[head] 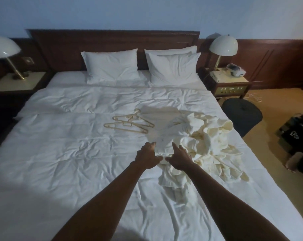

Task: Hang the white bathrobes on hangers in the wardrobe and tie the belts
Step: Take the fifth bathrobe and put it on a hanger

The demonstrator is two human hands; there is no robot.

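Note:
A crumpled heap of white bathrobes [208, 143] lies on the right half of the bed [63, 153]. Two cream plastic hangers [128, 124] lie overlapping on the duvet to the left of the heap, beyond my hands. My left hand [147, 156] and my right hand [179, 158] reach forward side by side at the near left edge of the heap, fingers extended and spread, touching the cloth. Neither hand grips anything. No wardrobe is in view.
Two white pillows [112, 65] lean on the dark wooden headboard. Bedside tables with dome lamps [223, 46] flank the bed. A dark round stool [242, 115] stands at the bed's right side. A person's bare foot [294, 161] shows on the carpet at far right.

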